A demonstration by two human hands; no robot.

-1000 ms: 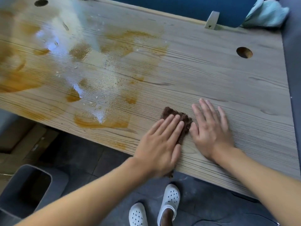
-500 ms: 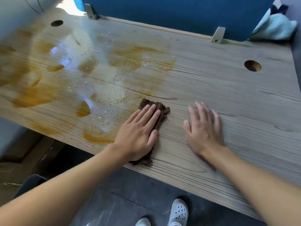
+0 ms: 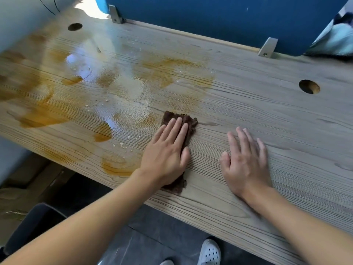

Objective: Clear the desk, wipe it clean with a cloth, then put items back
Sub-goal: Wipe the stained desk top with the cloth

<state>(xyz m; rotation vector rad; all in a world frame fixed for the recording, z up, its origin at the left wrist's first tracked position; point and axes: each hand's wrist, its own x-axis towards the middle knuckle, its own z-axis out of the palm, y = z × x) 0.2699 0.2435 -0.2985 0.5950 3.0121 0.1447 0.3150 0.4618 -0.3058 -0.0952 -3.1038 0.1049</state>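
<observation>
Left hand (image 3: 166, 155) presses flat, fingers straight, on the brown cloth (image 3: 188, 123) beneath it on the desk (image 3: 267, 115).

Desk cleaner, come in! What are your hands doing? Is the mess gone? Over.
Left hand flat, pressing brown cloth on desk. Right hand flat on bare wood, holding nothing. Orange spill and crumbs left of cloth, not yet wiped.
</observation>
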